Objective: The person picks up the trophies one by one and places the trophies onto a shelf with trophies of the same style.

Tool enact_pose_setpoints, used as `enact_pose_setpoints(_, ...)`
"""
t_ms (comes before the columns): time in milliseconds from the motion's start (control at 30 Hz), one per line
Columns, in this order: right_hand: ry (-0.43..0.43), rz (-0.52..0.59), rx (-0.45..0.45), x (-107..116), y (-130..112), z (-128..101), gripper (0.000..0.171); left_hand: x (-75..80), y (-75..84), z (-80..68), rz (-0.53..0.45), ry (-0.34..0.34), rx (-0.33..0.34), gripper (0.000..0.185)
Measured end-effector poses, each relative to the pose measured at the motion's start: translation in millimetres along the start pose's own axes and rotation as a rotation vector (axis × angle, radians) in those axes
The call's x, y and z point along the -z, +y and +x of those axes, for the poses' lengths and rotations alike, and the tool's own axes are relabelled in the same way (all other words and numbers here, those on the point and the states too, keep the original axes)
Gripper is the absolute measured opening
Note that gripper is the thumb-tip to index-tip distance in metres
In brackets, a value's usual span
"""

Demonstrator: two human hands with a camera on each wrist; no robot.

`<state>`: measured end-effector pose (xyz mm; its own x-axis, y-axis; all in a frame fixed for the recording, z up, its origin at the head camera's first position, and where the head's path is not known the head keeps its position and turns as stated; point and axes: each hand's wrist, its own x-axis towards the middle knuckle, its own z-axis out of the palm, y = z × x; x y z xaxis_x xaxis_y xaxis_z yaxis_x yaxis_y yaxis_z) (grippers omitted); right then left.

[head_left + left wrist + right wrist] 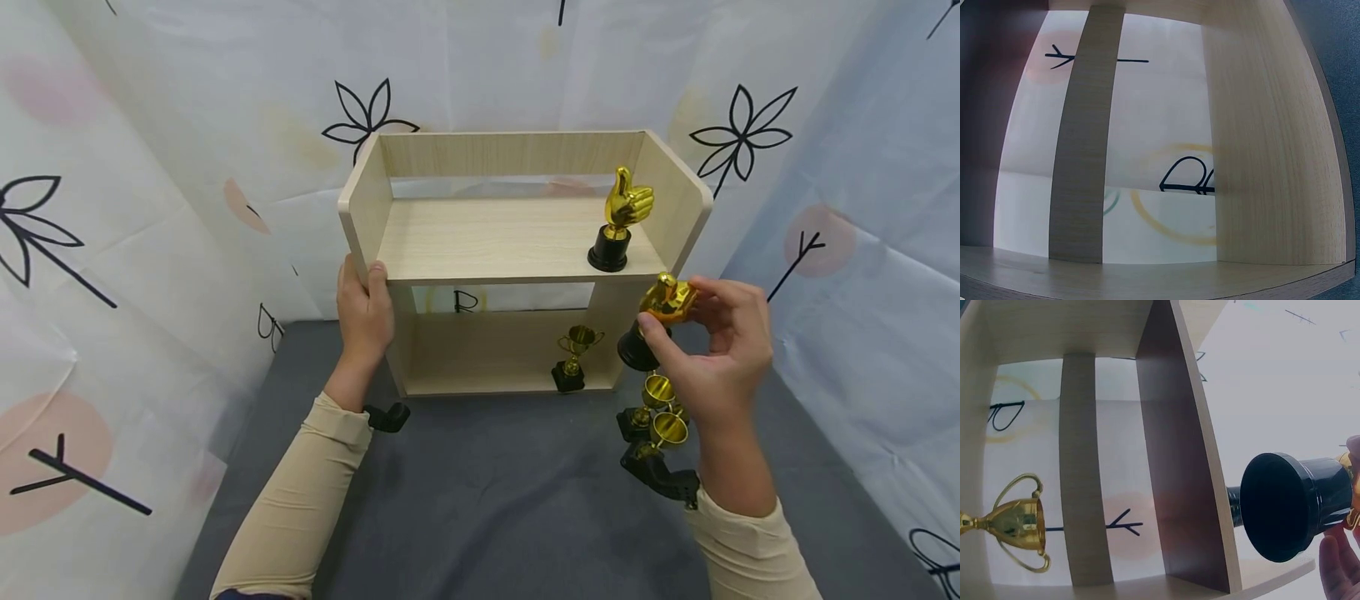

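Observation:
A light wooden two-tier shelf (pixel 495 237) stands in front of me. My left hand (pixel 363 312) grips its left side panel, thumb at the front edge. My right hand (pixel 720 350) pinches a gold thumbs-up trophy (pixel 667 300) by its golden top, in front of the shelf's right side. The trophy's black base (pixel 1279 506) tilts toward the camera in the right wrist view. Another thumbs-up trophy (pixel 624 200) stands upright on the upper tier at the right. On the lower tier, also at the right, is a small gold cup trophy (pixel 576 343).
Several small gold cup trophies (pixel 660 392) stand on the dark grey tabletop (pixel 480 500) by the shelf's front right, partly hidden by my right hand and wrist camera mount (pixel 663 475). Patterned white cloth (pixel 225 125) hangs behind and at both sides.

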<state>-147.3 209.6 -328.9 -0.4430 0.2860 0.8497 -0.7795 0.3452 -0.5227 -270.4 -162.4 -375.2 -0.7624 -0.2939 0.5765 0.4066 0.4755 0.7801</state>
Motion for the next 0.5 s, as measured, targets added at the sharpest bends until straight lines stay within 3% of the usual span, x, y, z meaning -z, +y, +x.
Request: enact_pose_setpoints(500,-0.013,0.012,-0.040,-15,1,9,0.057,0.0,-0.6,-0.8,0.006,-0.007,0.008,0.054)
